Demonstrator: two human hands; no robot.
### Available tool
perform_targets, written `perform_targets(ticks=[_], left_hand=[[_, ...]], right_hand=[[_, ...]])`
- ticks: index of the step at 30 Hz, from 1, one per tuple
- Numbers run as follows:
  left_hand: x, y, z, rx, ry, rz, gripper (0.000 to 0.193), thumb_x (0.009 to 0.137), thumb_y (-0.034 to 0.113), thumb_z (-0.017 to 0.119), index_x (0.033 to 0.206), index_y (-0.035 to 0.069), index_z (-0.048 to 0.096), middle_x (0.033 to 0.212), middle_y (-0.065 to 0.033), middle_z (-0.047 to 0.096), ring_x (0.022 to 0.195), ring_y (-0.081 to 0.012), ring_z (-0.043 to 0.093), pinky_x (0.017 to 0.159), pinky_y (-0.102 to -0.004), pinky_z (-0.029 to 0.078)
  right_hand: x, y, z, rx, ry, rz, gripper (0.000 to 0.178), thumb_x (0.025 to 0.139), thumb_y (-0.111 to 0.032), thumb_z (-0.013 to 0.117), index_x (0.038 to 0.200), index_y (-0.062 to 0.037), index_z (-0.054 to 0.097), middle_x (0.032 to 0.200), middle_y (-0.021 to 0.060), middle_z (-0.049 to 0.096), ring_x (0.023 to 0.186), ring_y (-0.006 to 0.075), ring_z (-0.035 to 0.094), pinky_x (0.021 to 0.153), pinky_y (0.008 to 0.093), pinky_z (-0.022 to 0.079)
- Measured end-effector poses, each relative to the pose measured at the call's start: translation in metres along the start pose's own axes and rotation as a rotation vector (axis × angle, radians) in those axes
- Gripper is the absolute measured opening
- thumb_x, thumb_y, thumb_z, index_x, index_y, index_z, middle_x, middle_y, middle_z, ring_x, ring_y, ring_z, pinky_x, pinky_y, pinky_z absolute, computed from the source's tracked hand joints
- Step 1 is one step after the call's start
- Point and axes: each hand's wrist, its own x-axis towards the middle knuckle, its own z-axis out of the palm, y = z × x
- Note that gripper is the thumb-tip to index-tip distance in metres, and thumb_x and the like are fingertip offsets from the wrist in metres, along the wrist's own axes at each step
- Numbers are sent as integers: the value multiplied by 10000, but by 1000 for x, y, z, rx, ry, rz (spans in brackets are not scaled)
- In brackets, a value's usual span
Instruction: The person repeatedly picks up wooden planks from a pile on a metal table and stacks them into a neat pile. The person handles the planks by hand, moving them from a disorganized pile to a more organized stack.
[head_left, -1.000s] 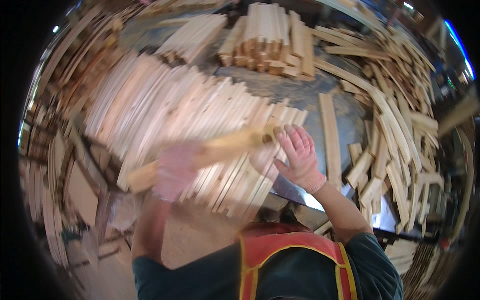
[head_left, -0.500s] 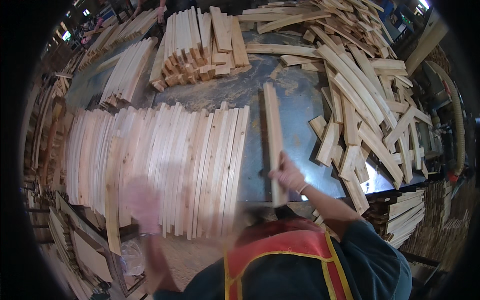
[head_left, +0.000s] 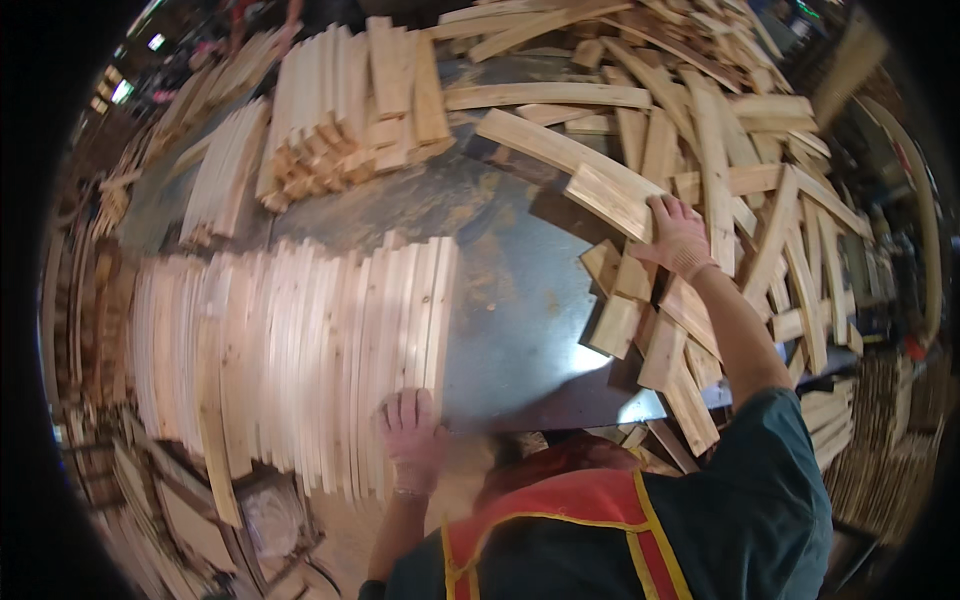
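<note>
A long row of pale wooden slats (head_left: 300, 360) stands packed side by side on the left of the metal table. My left hand (head_left: 412, 435) lies at the near ends of the slats at the row's right edge, fingers stretched out and holding nothing. Over at the loose pile of boards (head_left: 715, 150) on the right, my right hand (head_left: 680, 238) is closed over the near end of a short wooden board (head_left: 608, 200), thumb on one side and fingers on the other. Just behind it lies a longer, bowed board (head_left: 545, 143). The palm side of that hand is hidden.
The metal table (head_left: 510, 310) carries sawdust. Stacked slats (head_left: 320, 110) and a smaller bundle (head_left: 228, 165) stand at the back left. Several boards (head_left: 685, 405) stick out over the table's front edge. A pale hose (head_left: 915, 210) hangs at the far right.
My right hand has let go of the board it held over the middle of the table and has moved right to the pile. My left hand has shifted right along the row.
</note>
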Motion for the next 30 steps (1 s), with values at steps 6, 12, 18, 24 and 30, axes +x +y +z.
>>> perform_targets(ticks=[6, 12, 18, 24, 30], left_hand=[[16, 0, -46, -685, -52, -329, 476, 879, 215, 736, 1308, 43, 620, 1289, -128, 617, 1270, -334, 557, 1151, -510, 408], [-7, -43, -47, -2607, -35, -596, 113, 989, 161, 718, 1042, 79, 659, 945, -55, 634, 921, -213, 637, 969, -430, 538], [-63, -53, -78, -2084, 193, -1135, 89, 942, 81, 717, 892, 92, 644, 811, -35, 604, 754, -203, 614, 811, -415, 589], [-162, -128, -42, -1140, 708, -1271, 165, 938, 98, 754, 1068, 35, 674, 925, -20, 671, 882, -171, 648, 862, -344, 572], [-221, -146, 16, -2048, 714, -1403, 323, 974, 297, 766, 1231, 123, 673, 1080, -29, 709, 936, -219, 666, 835, -373, 538]], right_hand=[[17, 63, 34, 67, 93, -206, 718, 886, -246, 682, 1544, -49, 473, 1390, 241, 635, 1242, 425, 625, 1063, 498, 505], [28, 8, -80, 172, 114, -162, 572, 990, -84, 551, 1557, -98, 474, 1158, 258, 710, 1031, 430, 706, 857, 506, 557], [-17, -140, -93, 188, 29, -212, 524, 958, -142, 625, 1475, -133, 547, 1087, 244, 717, 950, 439, 718, 826, 496, 580], [-39, -176, 88, 1162, -435, 298, 256, 897, -234, 666, 1058, -35, 651, 796, 65, 624, 562, 238, 594, 473, 400, 516], [-135, -319, 84, 1702, -806, 270, 337, 1003, -329, 701, 1242, -92, 686, 984, 23, 706, 835, 153, 669, 714, 349, 576]])
